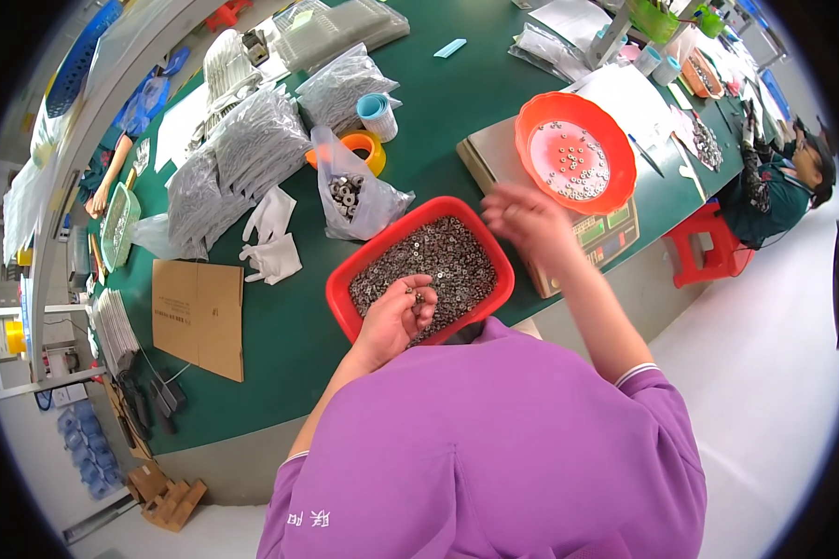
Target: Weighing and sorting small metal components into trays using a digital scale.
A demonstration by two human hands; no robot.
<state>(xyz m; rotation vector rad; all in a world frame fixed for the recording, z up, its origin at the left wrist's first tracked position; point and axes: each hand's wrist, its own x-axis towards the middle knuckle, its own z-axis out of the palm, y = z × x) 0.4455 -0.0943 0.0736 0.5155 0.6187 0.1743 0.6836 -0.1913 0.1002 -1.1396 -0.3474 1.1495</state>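
Observation:
My left hand [393, 321] is over the near side of a red plastic tub [337, 296], its fingers curled around a few small metal nuts. A deep heap of the same nuts [457, 256] fills the tub. Beyond the tub's right rim is my right hand [529, 222], smeared by motion, so its fingers and anything in them cannot be made out. It is close to the near left edge of an orange-red scalloped bowl [626, 154]. Scattered nuts [573, 163] lie on the bowl's pale bottom. That bowl stands on a counting scale [485, 154] with a button panel.
Behind the tub are a clear bag of larger metal parts [345, 191], tape rolls [376, 116] and stacked plastic packets [252, 144]. White gloves [272, 247] and a cardboard sheet [198, 312] lie leftward on the green table [284, 373]. A person [778, 186] sits at the far right, beside a red stool [708, 252].

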